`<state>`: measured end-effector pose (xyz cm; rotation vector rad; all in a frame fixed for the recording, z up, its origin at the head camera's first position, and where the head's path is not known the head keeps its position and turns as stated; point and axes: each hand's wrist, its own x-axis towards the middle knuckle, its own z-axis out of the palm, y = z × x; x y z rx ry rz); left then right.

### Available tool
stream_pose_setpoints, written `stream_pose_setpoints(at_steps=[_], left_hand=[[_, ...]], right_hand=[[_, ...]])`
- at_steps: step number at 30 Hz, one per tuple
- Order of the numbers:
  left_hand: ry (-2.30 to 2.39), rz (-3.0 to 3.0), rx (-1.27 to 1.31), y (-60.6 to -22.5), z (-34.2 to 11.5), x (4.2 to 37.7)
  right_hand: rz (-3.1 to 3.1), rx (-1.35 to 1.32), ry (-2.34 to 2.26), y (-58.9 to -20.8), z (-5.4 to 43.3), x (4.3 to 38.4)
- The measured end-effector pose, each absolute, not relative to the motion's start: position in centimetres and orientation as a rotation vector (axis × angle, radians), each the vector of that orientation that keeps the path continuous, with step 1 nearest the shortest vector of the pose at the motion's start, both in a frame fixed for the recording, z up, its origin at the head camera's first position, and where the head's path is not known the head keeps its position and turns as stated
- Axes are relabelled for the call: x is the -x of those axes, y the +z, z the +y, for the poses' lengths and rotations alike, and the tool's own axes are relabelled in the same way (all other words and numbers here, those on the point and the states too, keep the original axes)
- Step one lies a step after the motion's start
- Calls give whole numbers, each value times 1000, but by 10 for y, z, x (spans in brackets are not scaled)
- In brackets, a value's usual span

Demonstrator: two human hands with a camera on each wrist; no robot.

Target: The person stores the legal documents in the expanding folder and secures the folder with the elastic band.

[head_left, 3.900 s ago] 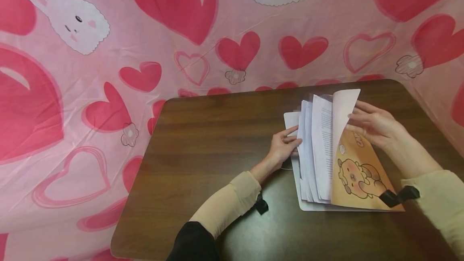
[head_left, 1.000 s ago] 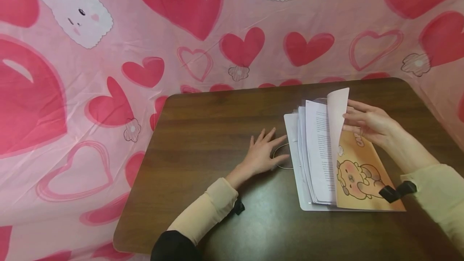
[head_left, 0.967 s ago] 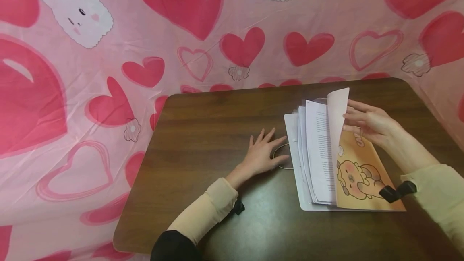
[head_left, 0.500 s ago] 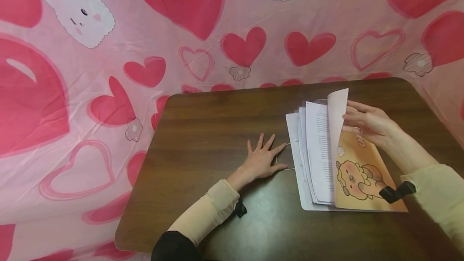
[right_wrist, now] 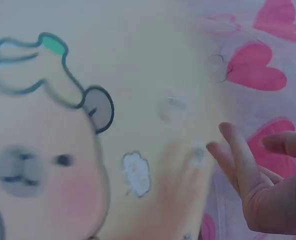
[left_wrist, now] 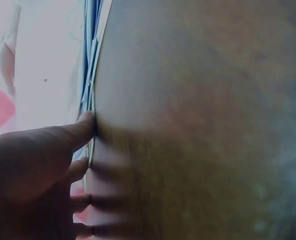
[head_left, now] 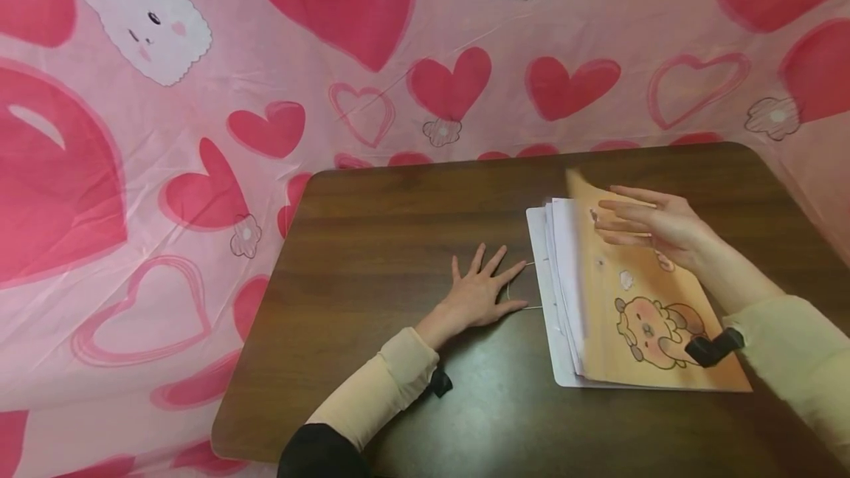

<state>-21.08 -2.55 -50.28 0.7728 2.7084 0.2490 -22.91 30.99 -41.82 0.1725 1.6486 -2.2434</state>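
Observation:
A folder with a yellow-orange cartoon cover [head_left: 607, 330] lies on the right side of the table, its left edge lifted in a curve. White papers [head_left: 566, 271] show between this cover and the white back board [head_left: 547, 293]. My right hand [head_left: 657, 226] is over the cover's upper part, fingers extended; in the right wrist view the hand [right_wrist: 268, 190] pinches nothing. My left hand [head_left: 474, 297] lies on the table left of the folder with fingers spread. A thin cord [head_left: 533, 307] loops from the folder to its thumb and index finger, which press on the table.
The brown wooden table [head_left: 372, 242] has rounded corners. A pink cloth with hearts and rabbits [head_left: 372, 13] hangs behind it and to the left. Black straps [head_left: 713, 349] hang at the sleeves near both wrists.
The cover has swung left and down from my right hand, hiding the printed page. Earlier, my left hand moved off the papers to the table and drew the cord leftward.

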Motion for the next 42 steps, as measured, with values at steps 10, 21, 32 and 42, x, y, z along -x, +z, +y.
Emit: stream_pose_setpoints(at_steps=[10, 21, 32, 42], left_hand=[[218, 2704, -766, -503, -24, 213], [217, 2658, -791, -502, -30, 219], [89, 2672, -804, -500, -30, 220], [81, 2654, -806, -499, -30, 222]], right_hand=[[1752, -185, -2217, -429, 332, 223], [2681, 74, -1224, -449, 354, 209], [3002, 298, -602, -491, 378, 181], [3028, 327, -620, -505, 397, 170]])
